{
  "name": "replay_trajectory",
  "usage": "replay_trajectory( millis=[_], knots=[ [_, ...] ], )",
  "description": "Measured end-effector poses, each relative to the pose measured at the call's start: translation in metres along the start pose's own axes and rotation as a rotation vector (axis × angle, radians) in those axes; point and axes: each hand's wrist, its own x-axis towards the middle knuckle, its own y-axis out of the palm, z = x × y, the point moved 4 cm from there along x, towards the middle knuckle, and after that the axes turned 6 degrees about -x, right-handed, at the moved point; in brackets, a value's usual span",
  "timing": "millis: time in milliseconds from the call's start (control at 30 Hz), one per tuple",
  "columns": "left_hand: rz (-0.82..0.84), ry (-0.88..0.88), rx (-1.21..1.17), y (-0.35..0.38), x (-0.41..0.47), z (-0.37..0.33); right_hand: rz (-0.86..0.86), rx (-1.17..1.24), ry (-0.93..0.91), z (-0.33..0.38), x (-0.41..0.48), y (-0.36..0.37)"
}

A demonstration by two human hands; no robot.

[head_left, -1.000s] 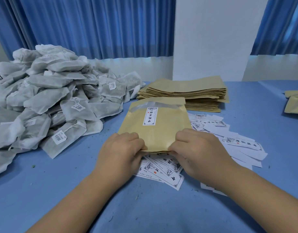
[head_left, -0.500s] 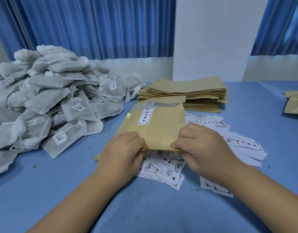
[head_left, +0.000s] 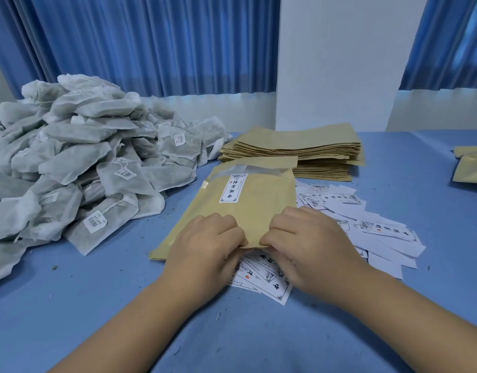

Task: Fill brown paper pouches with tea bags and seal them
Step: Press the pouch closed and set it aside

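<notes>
**Both hands pinch the pouch's near edge**

Nearest, at six o'clock, the left hand [head_left: 205, 243] and right hand [head_left: 307, 238] sit side by side. Their fingers are curled and grip the near edge of a brown paper pouch [head_left: 248, 208]. Holding it at two close points probably lets them lift or part that edge. Printed loose labels [head_left: 380, 230] lie scattered under the hands and out toward three o'clock on the blue table [head_left: 70, 305], handy for sticking. The pouch runs toward twelve o'clock with its own label [head_left: 230, 188] facing up and its far flap lying open, not yet sealed. At ten o'clock the heap of tea bags [head_left: 84, 162] sits close, likely for quick grabbing. At one o'clock, beyond the pouch, waits a stack of empty pouches [head_left: 299, 152].
</notes>
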Motion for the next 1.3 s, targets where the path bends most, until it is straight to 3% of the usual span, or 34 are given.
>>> replay_trajectory(
  millis=[467, 600, 767, 900, 1033, 1167, 1300],
  knots=[
    [-0.028, 0.075, 0.018, -0.002, 0.001, -0.006, -0.024, -0.015, -0.016, 0.003, 0.002, 0.003],
    [-0.029, 0.001, -0.046, -0.005, -0.001, -0.001, -0.025, 0.070, -0.007, -0.006, 0.002, 0.001],
    [0.033, -0.231, -0.140, -0.014, -0.010, 0.031, -0.014, 0.271, 0.262, -0.032, -0.006, -0.004],
    [-0.006, -0.492, -0.238, -0.022, -0.027, 0.065, 0.144, 0.600, 0.676, -0.050, -0.017, 0.005],
    [0.019, -0.405, -0.241, -0.022, -0.021, 0.051, 0.255, 0.869, 0.958, -0.049, -0.023, 0.021],
    [0.009, -0.336, -0.164, -0.021, -0.017, 0.047, 0.232, 0.990, 1.014, -0.045, -0.019, 0.020],
    [0.009, -0.448, -0.034, -0.020, -0.020, 0.059, 0.139, 1.020, 0.967, -0.038, -0.015, 0.016]
  ],
)
